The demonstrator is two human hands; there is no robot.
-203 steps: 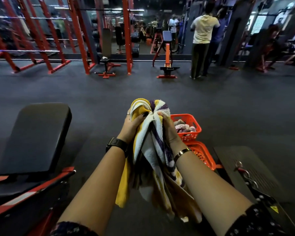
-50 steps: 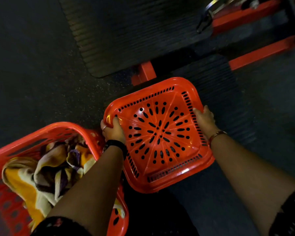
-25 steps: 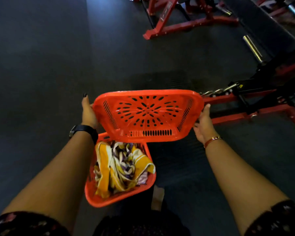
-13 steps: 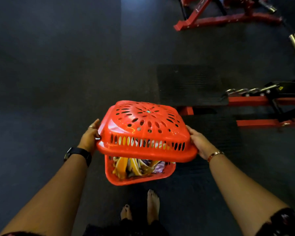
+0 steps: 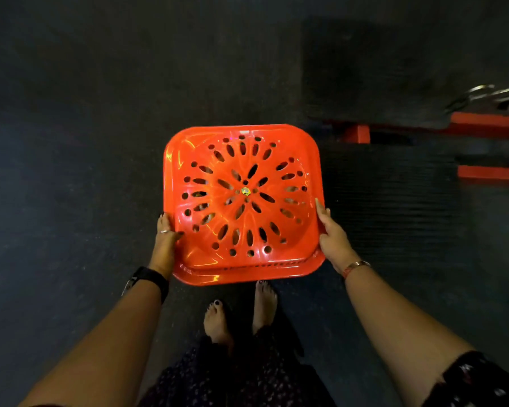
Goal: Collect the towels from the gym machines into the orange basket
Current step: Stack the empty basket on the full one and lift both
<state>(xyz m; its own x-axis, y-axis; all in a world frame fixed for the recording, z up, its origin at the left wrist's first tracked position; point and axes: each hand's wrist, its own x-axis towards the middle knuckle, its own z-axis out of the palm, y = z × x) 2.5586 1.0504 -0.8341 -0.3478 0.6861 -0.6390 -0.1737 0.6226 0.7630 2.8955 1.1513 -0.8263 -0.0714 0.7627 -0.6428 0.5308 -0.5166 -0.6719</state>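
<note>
Can't see the towels properly: only small pale and yellowish bits show thru the slots of the orange lid (image 5: 244, 201), so whatever's under it is basically hidden. The orange basket itself is fully covered from this angle; can't make out its walls at all. The gym machine (image 5: 482, 124) at upper right is cut off by the frame edge and blurred, just red bars, a chrome bit and a dark ribbed pad.

Lid is glossy orange plastic, roughly square w/ rounded corners, domed middle, oval and round cutouts fanning out like a flower, a small shiny spot at the centre, a row of tiny slits along the near rim.

My left hand (image 5: 165, 239) clamps the lid's left edge, thumb on top, fingers curled under, ring visible, black watch on the wrist. My right hand (image 5: 332, 236) presses the right edge, fingers fairly straight along the rim; whether they wrap under, can't tell. Bangle on that wrist.

Floor (image 5: 71, 142) is dark speckled rubber. My bare feet (image 5: 218, 321) sit just below the lid.
</note>
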